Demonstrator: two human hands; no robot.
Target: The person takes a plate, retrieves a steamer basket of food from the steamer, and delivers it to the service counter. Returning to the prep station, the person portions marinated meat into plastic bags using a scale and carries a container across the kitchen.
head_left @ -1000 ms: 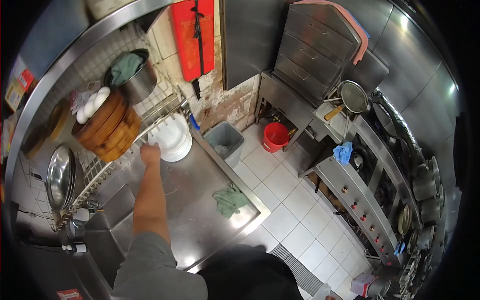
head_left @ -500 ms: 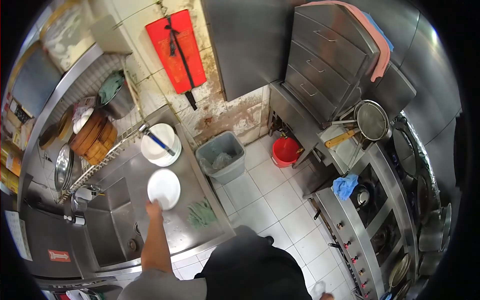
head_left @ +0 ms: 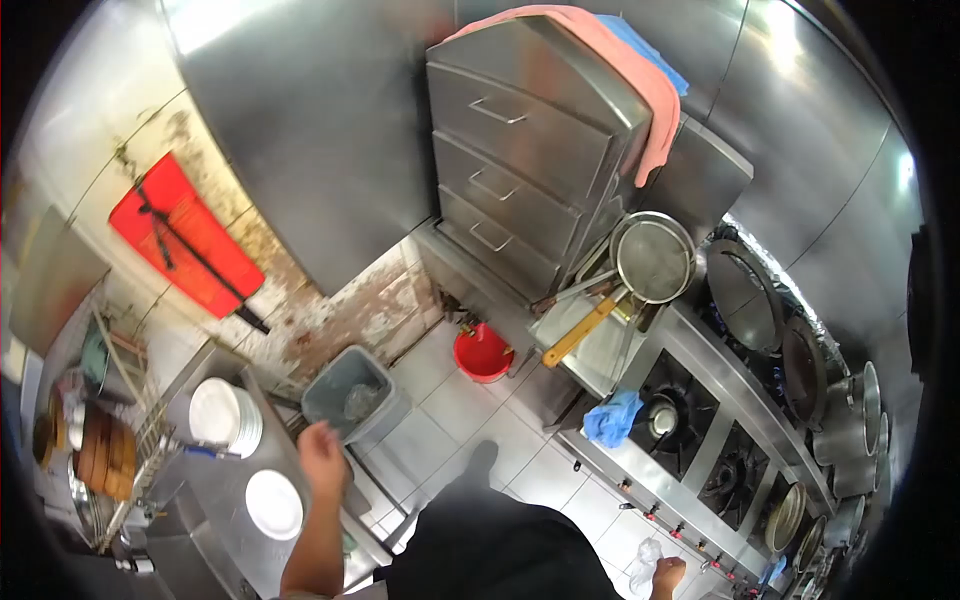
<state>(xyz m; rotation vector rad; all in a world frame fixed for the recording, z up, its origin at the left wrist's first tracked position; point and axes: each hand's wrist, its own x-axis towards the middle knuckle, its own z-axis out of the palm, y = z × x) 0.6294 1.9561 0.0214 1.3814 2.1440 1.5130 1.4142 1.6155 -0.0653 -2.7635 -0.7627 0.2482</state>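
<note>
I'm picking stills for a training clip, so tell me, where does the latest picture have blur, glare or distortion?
Head view: the left hand looks slightly blurred; head view: bright glare marks the steel wall at upper right and the tall panel at upper left; head view: black curved borders suggest a very wide lens, probably tilting the pots near the right edge.

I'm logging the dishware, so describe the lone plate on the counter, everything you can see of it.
The plate is white, round and smooth, with a rim around a shallow middle; it could be ceramic or plastic. It lies flat, seemingly face up, on the steel counter, apart from the plate stack. Nothing shows on it, and the left hand is beside it, not touching. Its underside is hidden.
</note>
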